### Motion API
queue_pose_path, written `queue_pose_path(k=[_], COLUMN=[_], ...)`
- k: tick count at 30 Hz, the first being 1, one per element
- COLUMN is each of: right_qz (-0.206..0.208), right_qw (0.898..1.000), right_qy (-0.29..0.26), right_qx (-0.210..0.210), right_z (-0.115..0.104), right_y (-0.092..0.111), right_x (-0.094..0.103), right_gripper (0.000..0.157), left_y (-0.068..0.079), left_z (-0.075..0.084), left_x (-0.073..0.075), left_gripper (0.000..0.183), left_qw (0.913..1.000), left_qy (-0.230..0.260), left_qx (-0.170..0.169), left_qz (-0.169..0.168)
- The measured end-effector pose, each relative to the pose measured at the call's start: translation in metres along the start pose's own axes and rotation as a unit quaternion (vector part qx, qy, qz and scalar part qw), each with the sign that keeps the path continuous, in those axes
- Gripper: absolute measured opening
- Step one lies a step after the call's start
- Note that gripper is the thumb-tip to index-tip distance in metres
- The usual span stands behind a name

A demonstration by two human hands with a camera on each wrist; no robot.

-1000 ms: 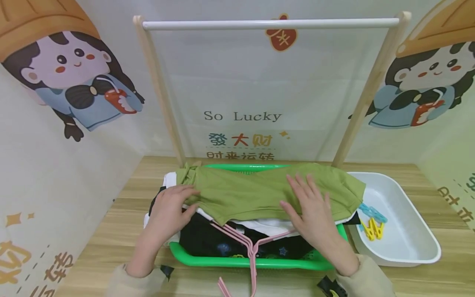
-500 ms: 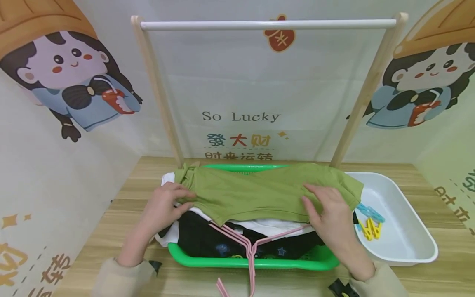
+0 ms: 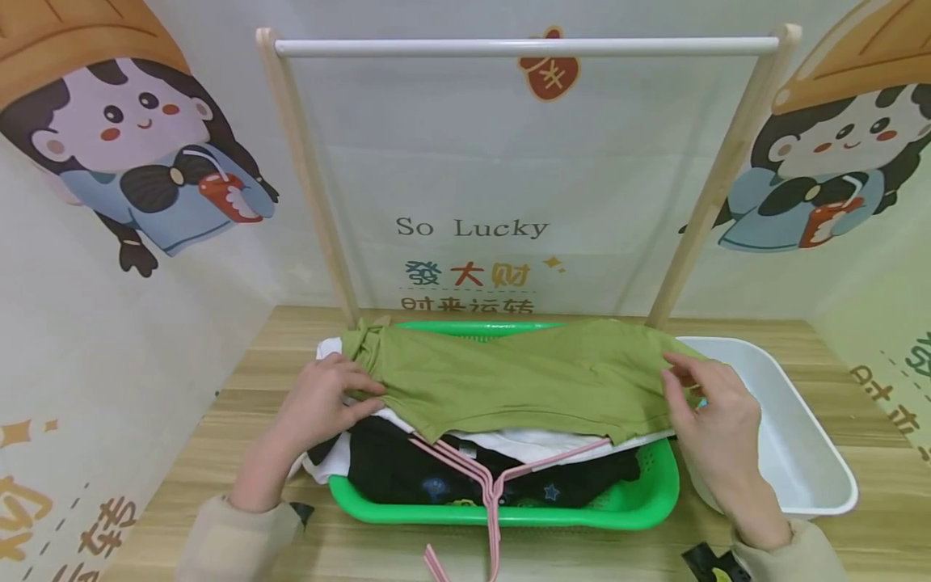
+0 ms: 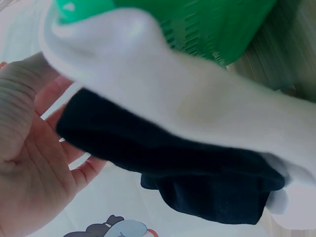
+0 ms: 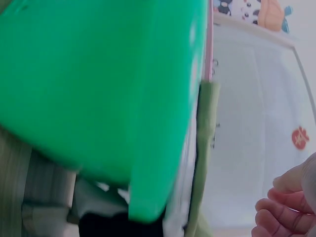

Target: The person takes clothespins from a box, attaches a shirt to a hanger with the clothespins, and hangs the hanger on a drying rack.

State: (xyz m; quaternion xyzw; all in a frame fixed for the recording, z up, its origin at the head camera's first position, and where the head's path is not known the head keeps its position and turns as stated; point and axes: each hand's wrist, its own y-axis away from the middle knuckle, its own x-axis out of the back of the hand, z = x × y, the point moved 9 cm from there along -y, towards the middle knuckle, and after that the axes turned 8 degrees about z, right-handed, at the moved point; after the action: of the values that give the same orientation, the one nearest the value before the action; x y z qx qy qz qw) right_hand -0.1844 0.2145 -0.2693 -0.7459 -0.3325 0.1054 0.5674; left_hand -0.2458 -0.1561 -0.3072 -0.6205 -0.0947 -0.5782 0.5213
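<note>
A green garment [image 3: 494, 380] lies spread over a stack of white and black clothes, with pink hangers [image 3: 490, 477] poking out in front, all on a green basket [image 3: 655, 505]. My left hand [image 3: 320, 404] rests at the garment's left end, fingers loosely bent at its edge; the left wrist view shows white cloth [image 4: 187, 94] and black cloth [image 4: 148, 148] beside that hand [image 4: 34, 148], its fingertips partly hidden. At the right end my right hand [image 3: 716, 412] hovers by the garment, fingers loosely curled; in the right wrist view this hand [image 5: 289, 202] stands apart from the cloth.
A wooden rack with a white bar [image 3: 524, 48] stands behind the basket. To the right is a white tray [image 3: 807, 461], its clothespins mostly hidden by my right hand. Printed sheets with cartoon figures line the back and sides.
My right hand has slid right from the middle of the green garment to its right end, past the basket's side. The left hand has shifted slightly left and otherwise stays at the left end.
</note>
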Motion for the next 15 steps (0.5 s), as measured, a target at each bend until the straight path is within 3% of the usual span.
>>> queue_pose_path(k=[3, 8, 15], right_qz=[0.016, 0.036, 0.019], right_qw=[1.0, 0.998, 0.995], right_qy=[0.004, 0.019, 0.064], right_qx=[-0.017, -0.04, -0.079], right_z=[0.01, 0.028, 0.055], right_y=[-0.002, -0.004, -0.005], right_x=[0.01, 0.026, 0.04], right_gripper=[0.019, 0.016, 0.013], left_y=[-0.001, -0.003, -0.002], left_z=[0.0, 0.003, 0.007], left_x=[-0.003, -0.007, -0.009], left_gripper=[0.01, 0.006, 0.003], left_qw=[0.9998, 0.9994, 0.9982], left_qy=[-0.007, 0.0, 0.003], left_qx=[0.002, -0.025, -0.056], left_qz=[-0.016, -0.025, -0.018])
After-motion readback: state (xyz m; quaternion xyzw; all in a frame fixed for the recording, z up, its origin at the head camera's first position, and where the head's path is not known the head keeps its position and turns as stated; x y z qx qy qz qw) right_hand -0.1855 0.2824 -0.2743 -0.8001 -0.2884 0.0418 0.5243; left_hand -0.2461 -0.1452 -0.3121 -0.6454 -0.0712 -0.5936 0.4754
